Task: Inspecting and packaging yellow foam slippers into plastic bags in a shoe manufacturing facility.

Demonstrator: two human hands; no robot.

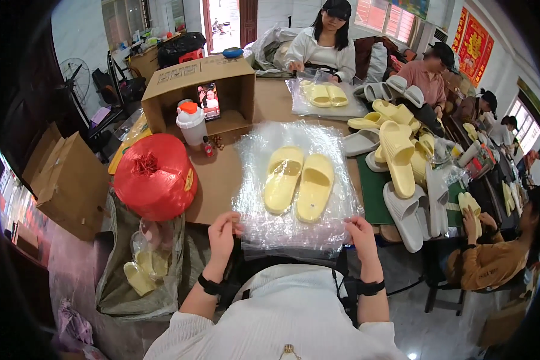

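Observation:
A pair of pale yellow slippers (314,187) lies side by side on a stack of clear plastic bags (255,207) in front of me. Whether the pair is inside the top bag or on it, I cannot tell for sure. At the stack's near left corner, my left hand (222,235) has its fingers closed on the edge of a plastic bag. My right hand (361,235) pinches the bag's edge at the near right corner.
Loose yellow and grey slippers (397,157) are heaped to the right. A red roll of plastic twine (156,177), a cardboard box (199,69) with a phone (209,101) and a white bottle (191,125) stand left. An open sack (141,300) sits below. Co-workers (324,48) sit around the tables.

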